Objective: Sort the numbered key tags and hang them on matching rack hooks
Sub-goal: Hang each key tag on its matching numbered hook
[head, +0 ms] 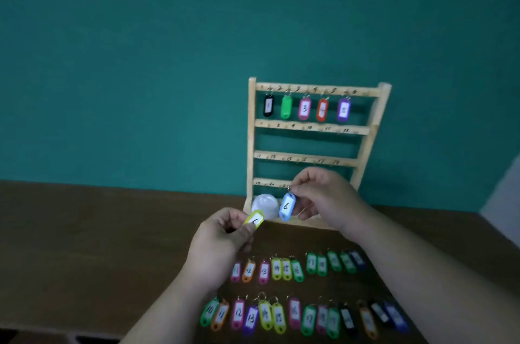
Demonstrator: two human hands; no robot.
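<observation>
The right hand (323,197) pinches the metal ring of a blue tag (286,207) between thumb and forefinger, its other fingers loosely curled. The tag hangs free with its label facing the camera, so the 6 reads plainly. Held by the ring, it looks ready to slip over a hook.

At 8 o'clock of the blue tag, just beside it, the left hand (222,233) grips a yellow tag (254,220) by its body between thumb and curled fingers. The label is tilted up toward the blue tag, as if the 2 are being compared. The thumb partly covers its number, which I cannot read for certain.

The wooden rack (323,128) stands at 12 o'clock of the hands, leaning toward the green wall. Its top rail carries a black tag (268,105) marked 1, a green tag (286,107) showing no label, a pink tag (304,108) marked 3, an orange tag (322,110) and a purple tag (343,110), in order. The place marked 6 (354,93), at 1 o'clock of the blue tag, is bare, and that is probably where the blue tag goes. The lower rails hold nothing.

A white round object (263,204) sits at the rack's foot. At 6 o'clock of the hands, on the brown table (84,231), 2 rows of tags (281,269) lie in rising number order, presorted for hanging.
</observation>
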